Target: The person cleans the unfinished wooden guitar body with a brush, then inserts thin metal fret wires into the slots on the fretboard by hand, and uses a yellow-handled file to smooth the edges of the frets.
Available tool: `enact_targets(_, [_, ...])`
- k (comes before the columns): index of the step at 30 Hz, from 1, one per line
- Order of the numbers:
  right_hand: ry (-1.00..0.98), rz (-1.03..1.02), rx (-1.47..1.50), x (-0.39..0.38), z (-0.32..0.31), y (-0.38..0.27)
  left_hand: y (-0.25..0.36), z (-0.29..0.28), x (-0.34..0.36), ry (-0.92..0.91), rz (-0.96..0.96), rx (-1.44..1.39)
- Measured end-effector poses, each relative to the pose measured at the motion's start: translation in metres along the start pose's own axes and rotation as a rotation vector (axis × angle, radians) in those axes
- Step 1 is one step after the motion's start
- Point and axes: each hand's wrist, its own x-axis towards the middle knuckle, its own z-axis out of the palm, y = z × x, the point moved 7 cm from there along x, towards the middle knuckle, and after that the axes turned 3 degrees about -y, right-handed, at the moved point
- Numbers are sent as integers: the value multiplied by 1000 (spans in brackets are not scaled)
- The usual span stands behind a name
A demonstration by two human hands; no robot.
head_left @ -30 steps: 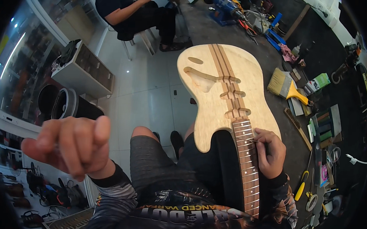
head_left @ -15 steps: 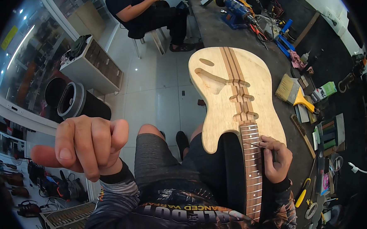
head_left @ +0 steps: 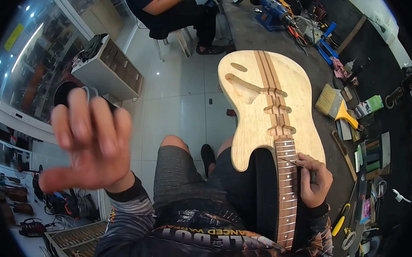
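An unfinished pale wooden guitar body (head_left: 267, 106) with a dark centre stripe lies across my lap, its dark fretted neck (head_left: 287, 193) pointing toward me. My right hand (head_left: 313, 179) rests beside the neck's upper frets, gripping a thin dark tool (head_left: 296, 163) whose tip touches the fretboard. Off to the left, raised in the air and blurred, my left hand (head_left: 86, 143) holds nothing; its fingers are spread and the thumb sticks out.
A dark workbench (head_left: 285, 37) runs along the right with a yellow-handled wide brush (head_left: 335, 105), blue clamps (head_left: 325, 39), a power tool (head_left: 273, 4), boxes and small tools. Another person (head_left: 172, 8) sits on a stool ahead. A white low shelf (head_left: 106, 67) stands left on the tiled floor.
My left hand has opened from a loose fist to spread fingers and lifted higher. The right hand stays on the neck with its tool.
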Motion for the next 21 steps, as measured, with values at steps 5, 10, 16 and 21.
enact_targets(5, [4,-12,18,1,0,0,82,15,-52,100,852,1356])
enact_targets(10, [-7,-17,17,1,0,0,36,-15,-72,-193,597,1819])
enact_targets(16, [14,23,39,4,0,2,-19,-156,42,50,-9,2229])
enact_targets(21, [16,33,62,1,1,6,-37,-161,28,54,-74,2206])
